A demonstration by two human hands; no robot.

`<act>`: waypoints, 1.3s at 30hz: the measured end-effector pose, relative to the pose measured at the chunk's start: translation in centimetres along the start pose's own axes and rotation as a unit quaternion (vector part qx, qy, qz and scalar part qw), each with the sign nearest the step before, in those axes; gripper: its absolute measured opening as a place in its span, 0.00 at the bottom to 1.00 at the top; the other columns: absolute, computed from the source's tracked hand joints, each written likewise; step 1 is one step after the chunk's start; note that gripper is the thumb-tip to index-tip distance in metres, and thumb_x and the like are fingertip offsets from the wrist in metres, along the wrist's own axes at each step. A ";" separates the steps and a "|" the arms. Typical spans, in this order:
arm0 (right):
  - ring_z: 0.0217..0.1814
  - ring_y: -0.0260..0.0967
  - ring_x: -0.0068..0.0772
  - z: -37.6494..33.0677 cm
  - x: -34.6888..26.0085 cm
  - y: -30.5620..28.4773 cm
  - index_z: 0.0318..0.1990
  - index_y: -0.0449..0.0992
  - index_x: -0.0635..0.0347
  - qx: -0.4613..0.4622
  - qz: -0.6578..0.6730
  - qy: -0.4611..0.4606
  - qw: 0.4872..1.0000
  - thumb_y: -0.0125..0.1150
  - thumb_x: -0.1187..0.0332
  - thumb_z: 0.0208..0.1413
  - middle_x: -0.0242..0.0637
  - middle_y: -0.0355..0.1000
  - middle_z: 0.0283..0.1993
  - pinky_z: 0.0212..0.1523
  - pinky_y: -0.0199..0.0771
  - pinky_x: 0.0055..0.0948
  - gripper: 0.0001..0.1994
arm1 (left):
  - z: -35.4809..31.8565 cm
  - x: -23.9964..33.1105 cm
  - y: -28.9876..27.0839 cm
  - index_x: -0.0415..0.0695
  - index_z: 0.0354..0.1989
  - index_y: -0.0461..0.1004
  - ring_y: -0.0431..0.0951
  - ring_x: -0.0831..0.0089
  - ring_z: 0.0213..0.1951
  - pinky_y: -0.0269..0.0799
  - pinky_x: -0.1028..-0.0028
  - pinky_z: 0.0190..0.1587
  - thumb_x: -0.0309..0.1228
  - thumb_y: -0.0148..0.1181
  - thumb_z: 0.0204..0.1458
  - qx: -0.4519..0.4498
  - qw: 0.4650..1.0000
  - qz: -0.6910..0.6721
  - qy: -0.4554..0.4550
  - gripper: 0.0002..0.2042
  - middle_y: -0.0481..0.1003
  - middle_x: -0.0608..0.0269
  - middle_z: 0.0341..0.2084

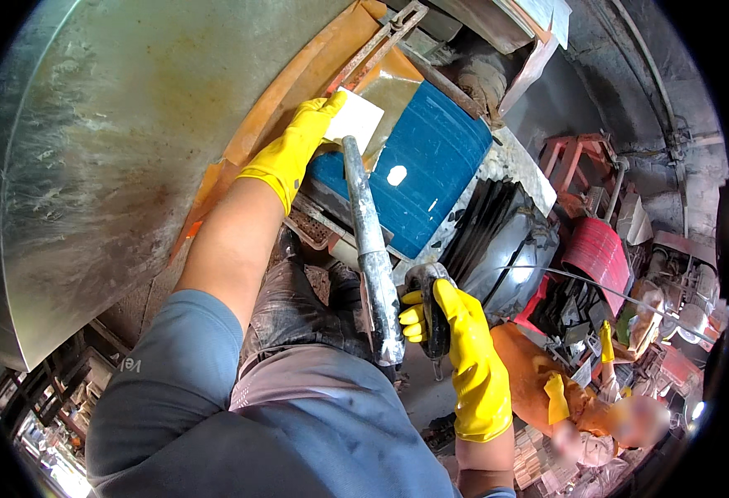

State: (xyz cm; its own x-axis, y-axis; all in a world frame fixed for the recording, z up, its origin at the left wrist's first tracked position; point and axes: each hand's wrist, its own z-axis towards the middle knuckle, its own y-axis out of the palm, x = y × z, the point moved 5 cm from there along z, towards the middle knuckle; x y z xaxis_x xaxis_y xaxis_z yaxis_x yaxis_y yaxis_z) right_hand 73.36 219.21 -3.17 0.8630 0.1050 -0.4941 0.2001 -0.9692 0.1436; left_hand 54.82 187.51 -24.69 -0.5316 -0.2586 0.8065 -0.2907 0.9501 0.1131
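Note:
My left hand (302, 145), in a yellow rubber glove, pinches a white square tile-like piece (356, 116) by its left edge, above a work surface. The fingers of my right hand (470, 353), also gloved in yellow, are wrapped round a black loop-shaped handle (437, 319). Just left of that handle is a long, scuffed grey tube (364, 224), its narrow far end at the white piece's lower edge. I cannot make out whether handle and tube are joined. Beneath the white piece lies a blue panel (439, 158) with a white spot on it.
A large curved metal sheet (132, 108) fills the left, edged with orange sheeting (273, 91). Right of the panel stand a stack of dark sheets (506, 236) and a red ribbed container (597, 257). A co-worker in orange clothing (530, 365) and yellow gloves is at lower right.

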 end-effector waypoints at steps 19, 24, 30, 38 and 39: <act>0.34 0.80 0.41 2.0 -1.3 -0.6 0.51 0.77 0.76 0.001 0.041 0.036 0.999 0.53 0.42 0.70 0.47 0.81 0.37 0.39 0.83 0.36 0.34 | 0.9 -0.7 -0.4 0.40 0.50 0.83 0.83 0.73 0.34 0.76 0.73 0.35 0.54 0.61 0.64 -0.002 0.999 0.011 0.037 0.25 0.85 0.63 0.37; 0.34 0.81 0.38 1.9 -2.0 -0.9 0.50 0.78 0.73 -0.022 0.060 0.044 0.997 0.54 0.48 0.72 0.47 0.81 0.38 0.39 0.84 0.32 0.28 | 1.6 -0.9 -0.8 0.41 0.50 0.83 0.84 0.73 0.35 0.77 0.73 0.36 0.54 0.61 0.64 0.000 0.998 0.035 0.050 0.25 0.85 0.63 0.38; 0.34 0.81 0.38 1.5 -1.9 -0.9 0.51 0.79 0.74 -0.023 0.059 0.041 0.997 0.56 0.48 0.71 0.48 0.82 0.38 0.39 0.84 0.32 0.28 | 1.3 -0.7 -0.7 0.41 0.50 0.83 0.84 0.70 0.37 0.77 0.73 0.37 0.56 0.60 0.64 0.018 0.999 0.047 0.021 0.26 0.86 0.61 0.39; 0.34 0.81 0.39 0.8 -2.7 -0.7 0.51 0.78 0.75 -0.025 0.036 0.024 0.999 0.56 0.49 0.71 0.49 0.82 0.38 0.40 0.84 0.32 0.28 | 1.6 -1.0 -0.9 0.42 0.51 0.83 0.84 0.71 0.37 0.77 0.73 0.39 0.55 0.60 0.64 0.004 0.999 0.041 0.032 0.26 0.85 0.62 0.39; 0.35 0.81 0.39 0.8 -2.6 -0.7 0.51 0.78 0.75 -0.025 0.040 0.026 0.999 0.56 0.50 0.71 0.49 0.82 0.38 0.40 0.84 0.32 0.28 | 1.7 -1.1 -0.9 0.42 0.51 0.83 0.84 0.71 0.37 0.77 0.73 0.39 0.55 0.60 0.64 -0.003 0.999 0.027 0.034 0.26 0.85 0.62 0.39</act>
State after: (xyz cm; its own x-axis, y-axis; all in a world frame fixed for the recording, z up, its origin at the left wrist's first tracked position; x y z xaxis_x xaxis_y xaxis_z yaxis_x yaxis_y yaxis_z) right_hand 70.62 219.47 -2.70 0.8997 0.0411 -0.4345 0.1522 -0.9626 0.2243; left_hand 54.28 186.66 -26.70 -0.4908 -0.1945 0.8493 -0.2575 0.9636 0.0720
